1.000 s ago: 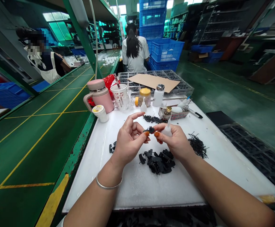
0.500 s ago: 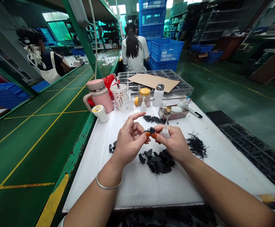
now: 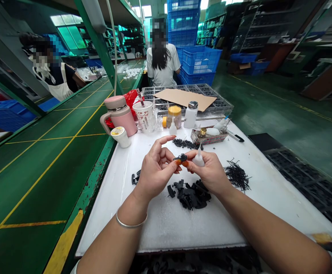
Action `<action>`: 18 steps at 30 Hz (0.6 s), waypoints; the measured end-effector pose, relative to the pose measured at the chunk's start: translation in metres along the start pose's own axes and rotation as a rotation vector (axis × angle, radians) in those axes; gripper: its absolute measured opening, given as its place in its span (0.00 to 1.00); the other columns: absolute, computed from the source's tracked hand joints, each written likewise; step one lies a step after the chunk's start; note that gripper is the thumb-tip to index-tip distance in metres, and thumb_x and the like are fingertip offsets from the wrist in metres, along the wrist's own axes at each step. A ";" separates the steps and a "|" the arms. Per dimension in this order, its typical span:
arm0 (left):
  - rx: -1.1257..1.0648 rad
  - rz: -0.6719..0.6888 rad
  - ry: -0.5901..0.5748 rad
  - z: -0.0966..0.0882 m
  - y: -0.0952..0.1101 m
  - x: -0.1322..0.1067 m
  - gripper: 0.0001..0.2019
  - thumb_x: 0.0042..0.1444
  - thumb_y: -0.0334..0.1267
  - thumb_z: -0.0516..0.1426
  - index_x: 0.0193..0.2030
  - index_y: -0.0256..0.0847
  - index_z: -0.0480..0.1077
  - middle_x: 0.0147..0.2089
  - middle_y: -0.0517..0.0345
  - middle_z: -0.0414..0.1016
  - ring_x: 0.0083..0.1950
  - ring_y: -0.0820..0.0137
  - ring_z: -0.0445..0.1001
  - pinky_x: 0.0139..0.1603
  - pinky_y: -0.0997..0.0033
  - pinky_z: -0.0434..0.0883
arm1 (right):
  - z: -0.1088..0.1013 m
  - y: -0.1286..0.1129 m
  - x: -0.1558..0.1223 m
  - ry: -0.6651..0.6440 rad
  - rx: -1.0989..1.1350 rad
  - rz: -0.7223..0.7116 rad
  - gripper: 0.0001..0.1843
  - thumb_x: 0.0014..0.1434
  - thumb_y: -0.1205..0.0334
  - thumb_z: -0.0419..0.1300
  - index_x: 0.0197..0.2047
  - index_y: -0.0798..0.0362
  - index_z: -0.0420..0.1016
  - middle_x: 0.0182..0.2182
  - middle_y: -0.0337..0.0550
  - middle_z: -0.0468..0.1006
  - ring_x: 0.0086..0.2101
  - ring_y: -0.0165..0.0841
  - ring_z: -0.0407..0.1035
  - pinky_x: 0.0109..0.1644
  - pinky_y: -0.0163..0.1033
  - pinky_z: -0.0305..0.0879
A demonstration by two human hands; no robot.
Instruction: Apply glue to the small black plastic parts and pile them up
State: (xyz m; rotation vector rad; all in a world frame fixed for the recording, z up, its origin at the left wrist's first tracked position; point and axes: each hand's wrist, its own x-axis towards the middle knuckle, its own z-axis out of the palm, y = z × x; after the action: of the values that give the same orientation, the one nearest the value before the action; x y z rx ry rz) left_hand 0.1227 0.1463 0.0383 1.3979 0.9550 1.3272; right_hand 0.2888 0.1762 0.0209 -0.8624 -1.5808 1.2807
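My left hand point(image 3: 158, 167) pinches a small black plastic part point(image 3: 181, 157) between thumb and fingers, its index finger raised. My right hand point(image 3: 210, 169) is closed around a white squeeze bottle point(image 3: 198, 158) whose thin nozzle points up. The right thumb and fingertips also meet the black part from the other side. Beneath the hands lies a heap of black plastic pieces point(image 3: 193, 195). Small black rings point(image 3: 185, 144) are scattered beyond the hands, and thin black pins point(image 3: 238, 176) lie to the right. My fingers hide much of the held part.
On the white tabletop point(image 3: 160, 232) stand a pink mug point(image 3: 123, 118), a paper cup point(image 3: 145, 114), a yellow-lidded jar point(image 3: 175, 116), a white bottle point(image 3: 190, 115) and a small box of bottles point(image 3: 210, 135). A green conveyor point(image 3: 46, 160) runs along the left. Two people work beyond.
The squeeze bottle in my right hand has shifted very slightly to the left. Both hands otherwise keep their place around the black plastic part.
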 end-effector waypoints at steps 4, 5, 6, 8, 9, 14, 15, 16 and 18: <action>0.007 0.008 -0.014 -0.001 -0.001 0.000 0.27 0.54 0.32 0.59 0.60 0.46 0.58 0.29 0.64 0.68 0.29 0.71 0.75 0.31 0.70 0.75 | 0.000 -0.001 0.000 -0.001 0.025 0.006 0.10 0.53 0.58 0.65 0.32 0.56 0.76 0.23 0.37 0.70 0.24 0.26 0.60 0.27 0.33 0.57; 0.009 0.011 -0.017 -0.001 -0.001 0.000 0.27 0.54 0.32 0.59 0.60 0.46 0.58 0.29 0.64 0.68 0.29 0.71 0.75 0.31 0.70 0.75 | 0.000 -0.001 0.000 -0.002 0.028 0.008 0.10 0.53 0.58 0.65 0.31 0.56 0.76 0.23 0.37 0.70 0.24 0.26 0.60 0.27 0.33 0.57; 0.011 0.013 -0.020 -0.001 -0.001 0.000 0.27 0.54 0.32 0.59 0.60 0.46 0.58 0.29 0.64 0.67 0.29 0.71 0.75 0.31 0.70 0.75 | 0.000 -0.001 0.001 -0.004 0.029 0.010 0.10 0.53 0.58 0.65 0.31 0.56 0.76 0.23 0.37 0.70 0.23 0.26 0.60 0.27 0.33 0.57; 0.013 0.017 -0.026 -0.001 -0.001 0.000 0.27 0.54 0.31 0.59 0.60 0.46 0.58 0.29 0.64 0.67 0.29 0.71 0.75 0.31 0.70 0.75 | 0.000 -0.001 0.001 -0.006 0.031 0.014 0.10 0.53 0.57 0.65 0.31 0.56 0.76 0.22 0.37 0.70 0.23 0.26 0.60 0.27 0.33 0.58; 0.014 0.019 -0.029 -0.002 -0.001 0.000 0.27 0.54 0.32 0.59 0.60 0.46 0.58 0.29 0.64 0.67 0.29 0.71 0.75 0.31 0.70 0.75 | 0.000 -0.001 0.001 -0.008 0.032 0.016 0.10 0.53 0.57 0.65 0.31 0.56 0.76 0.22 0.37 0.70 0.23 0.26 0.60 0.27 0.33 0.58; 0.020 0.022 -0.038 -0.002 -0.001 0.000 0.26 0.55 0.32 0.59 0.60 0.45 0.58 0.29 0.63 0.68 0.29 0.71 0.75 0.32 0.70 0.75 | 0.000 0.000 0.002 -0.015 0.029 0.016 0.10 0.53 0.57 0.65 0.32 0.56 0.76 0.23 0.38 0.71 0.24 0.26 0.61 0.27 0.33 0.59; 0.019 0.024 -0.039 -0.002 -0.001 0.000 0.26 0.55 0.31 0.59 0.60 0.46 0.58 0.29 0.63 0.68 0.29 0.71 0.74 0.32 0.70 0.75 | 0.000 0.000 0.001 -0.014 0.027 0.014 0.10 0.53 0.57 0.65 0.32 0.56 0.76 0.23 0.38 0.71 0.24 0.26 0.61 0.27 0.33 0.59; 0.015 0.026 -0.040 -0.002 -0.001 0.000 0.26 0.55 0.31 0.59 0.60 0.46 0.59 0.29 0.63 0.68 0.29 0.71 0.74 0.32 0.69 0.75 | 0.000 0.000 0.001 -0.011 0.024 0.013 0.10 0.53 0.57 0.65 0.32 0.56 0.76 0.23 0.37 0.71 0.24 0.26 0.61 0.27 0.33 0.59; 0.002 0.026 -0.041 -0.003 -0.001 0.001 0.26 0.55 0.31 0.59 0.60 0.45 0.59 0.29 0.63 0.68 0.29 0.71 0.74 0.33 0.69 0.75 | 0.000 0.001 0.001 -0.006 0.015 0.012 0.09 0.53 0.57 0.66 0.32 0.55 0.77 0.23 0.37 0.71 0.24 0.26 0.62 0.27 0.33 0.59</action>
State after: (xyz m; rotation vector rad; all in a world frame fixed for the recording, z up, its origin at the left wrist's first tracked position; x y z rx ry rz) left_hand 0.1201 0.1473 0.0378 1.4382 0.9138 1.3127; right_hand 0.2887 0.1774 0.0205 -0.8611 -1.5711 1.3031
